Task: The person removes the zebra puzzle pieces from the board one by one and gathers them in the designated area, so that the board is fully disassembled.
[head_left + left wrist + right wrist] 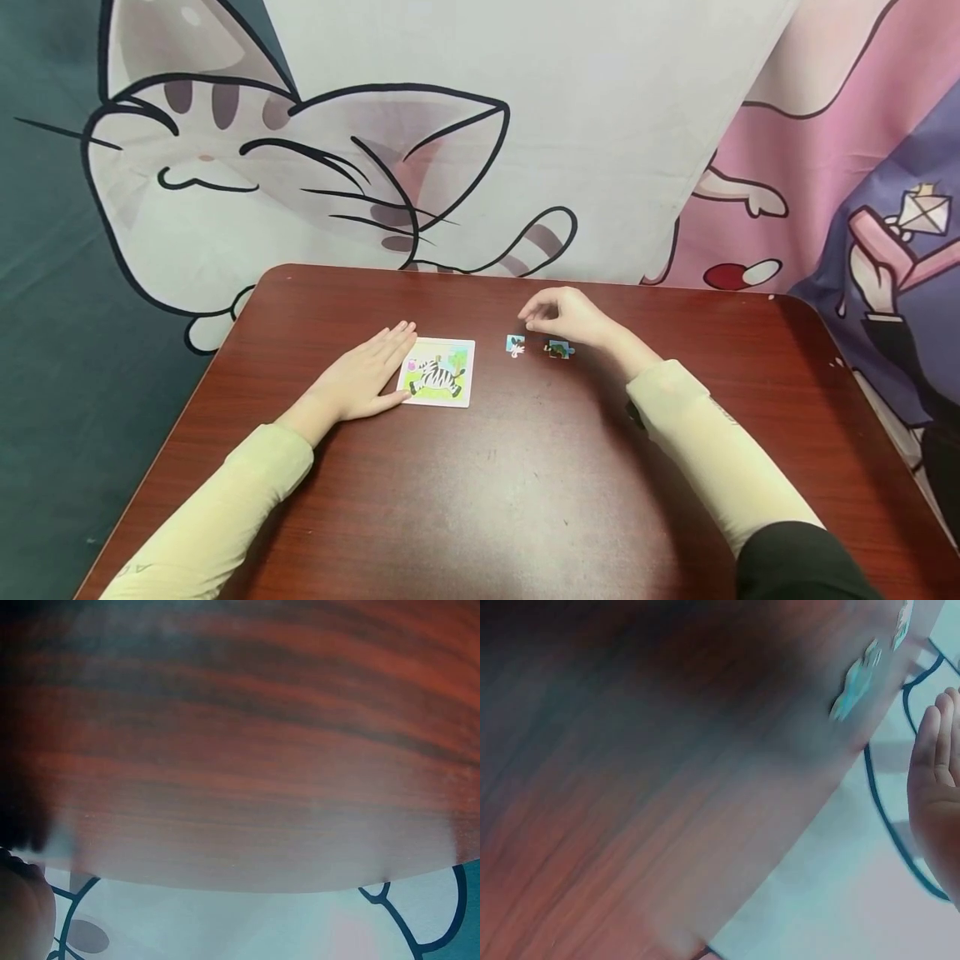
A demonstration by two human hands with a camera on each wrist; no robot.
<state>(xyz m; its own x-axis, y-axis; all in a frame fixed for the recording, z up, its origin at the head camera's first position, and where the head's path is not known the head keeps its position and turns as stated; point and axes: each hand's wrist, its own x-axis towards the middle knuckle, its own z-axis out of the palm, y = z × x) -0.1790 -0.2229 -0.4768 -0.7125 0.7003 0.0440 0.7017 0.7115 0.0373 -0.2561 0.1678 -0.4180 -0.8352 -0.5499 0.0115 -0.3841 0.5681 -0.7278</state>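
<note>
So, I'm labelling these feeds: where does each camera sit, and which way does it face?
Head: worn on the head, facing forward and down at the table and zebra picture; left hand, right hand and sleeves show.
Left wrist: worn there, facing across the table to the backdrop, which appears below it; part of that hand shows at lower left.
Right wrist: worn there, facing across the table too; part of that hand shows at right.
Shared by head and right wrist: puzzle pieces.
</note>
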